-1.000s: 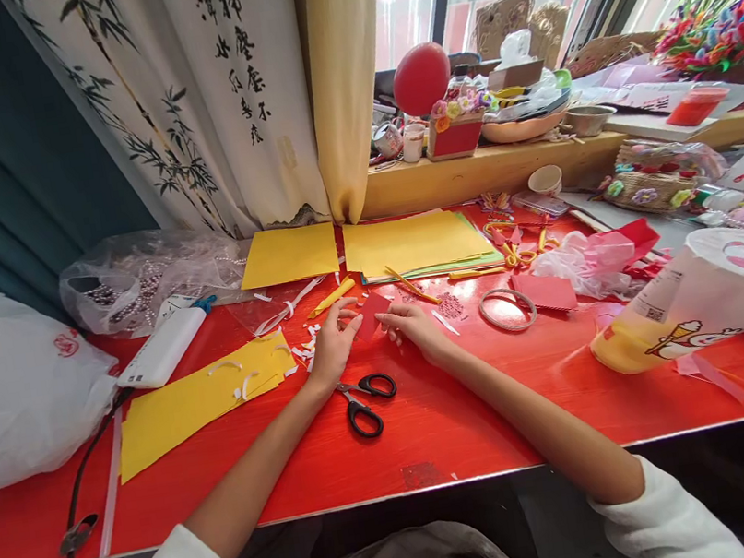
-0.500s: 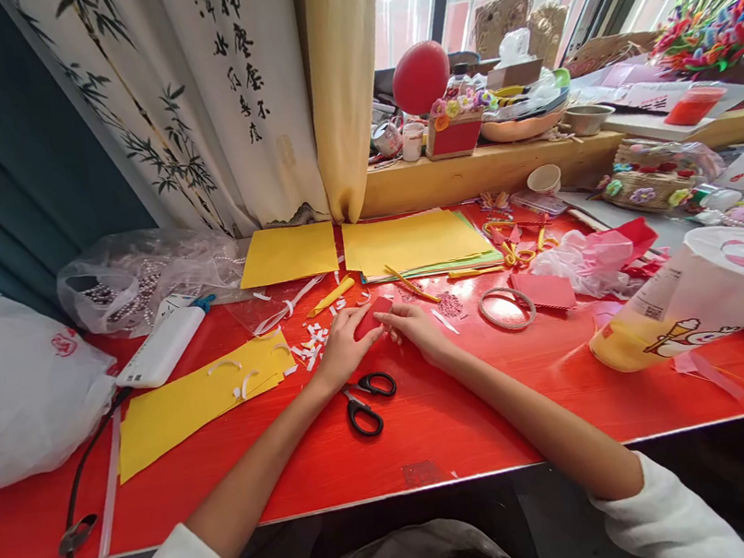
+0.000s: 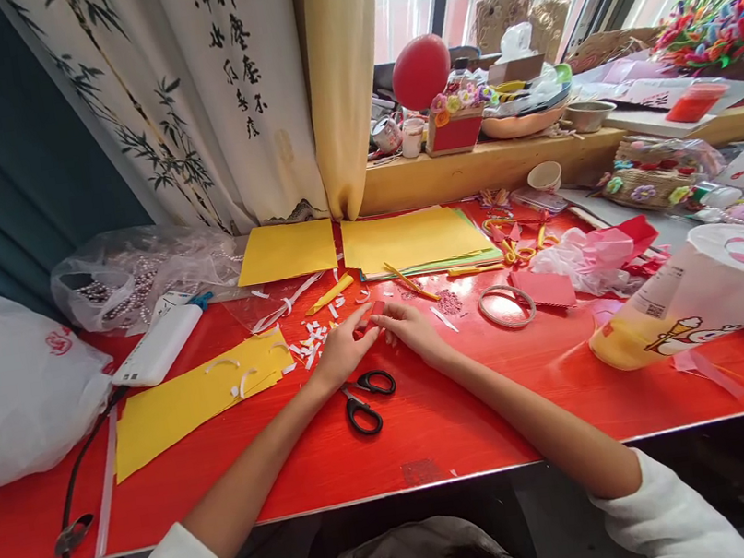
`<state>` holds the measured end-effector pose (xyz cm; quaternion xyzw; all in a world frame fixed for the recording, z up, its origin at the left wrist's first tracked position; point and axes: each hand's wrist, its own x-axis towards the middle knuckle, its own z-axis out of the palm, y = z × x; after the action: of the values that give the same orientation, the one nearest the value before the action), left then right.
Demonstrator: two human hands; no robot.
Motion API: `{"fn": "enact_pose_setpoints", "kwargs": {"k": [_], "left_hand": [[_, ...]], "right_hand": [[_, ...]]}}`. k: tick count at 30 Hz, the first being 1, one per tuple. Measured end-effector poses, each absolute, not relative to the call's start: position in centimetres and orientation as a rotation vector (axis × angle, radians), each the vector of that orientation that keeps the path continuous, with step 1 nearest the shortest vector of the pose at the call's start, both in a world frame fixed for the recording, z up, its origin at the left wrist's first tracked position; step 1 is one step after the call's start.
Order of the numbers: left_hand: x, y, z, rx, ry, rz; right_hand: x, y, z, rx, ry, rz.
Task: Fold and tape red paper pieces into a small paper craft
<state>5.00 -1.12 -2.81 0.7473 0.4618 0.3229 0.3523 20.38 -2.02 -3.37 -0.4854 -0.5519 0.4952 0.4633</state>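
Observation:
Between my fingertips is a small piece of red paper, mostly hidden by the fingers and close in colour to the table. My left hand grips it from the left, thumb and fingers closed. From the right, my right hand pinches its other side, with the fingers curled under. Black-handled scissors lie on the table just below my left hand, their blades partly covered by it. White paper scraps are scattered to the left of that hand. A rolled yellow paper strip lies beyond them.
Yellow sheets lie along the back, with more yellow paper at left. A roll of tape and red paper sit to the right. A drink cup stands at far right, a white plastic bag at far left.
The red paper now shows less between my fingers, its visible part turned or folded smaller. Both hands stay nearly in place, and the view has shifted very slightly.

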Motion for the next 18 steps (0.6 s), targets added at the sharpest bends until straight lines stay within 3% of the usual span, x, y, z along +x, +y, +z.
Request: {"fn": "enact_pose_setpoints", "kwargs": {"k": [12,18], "left_hand": [[5.0,-1.4,-2.8,1.848,1.085,0.796],[4.8,-0.5,-3.7,1.632,1.104,1.025]], "right_hand": [[20.4,-2.0,-3.9,-1.218,-1.311,1.073],[20.7,-1.8,-3.5,-1.144,-1.275,1.183]]}}
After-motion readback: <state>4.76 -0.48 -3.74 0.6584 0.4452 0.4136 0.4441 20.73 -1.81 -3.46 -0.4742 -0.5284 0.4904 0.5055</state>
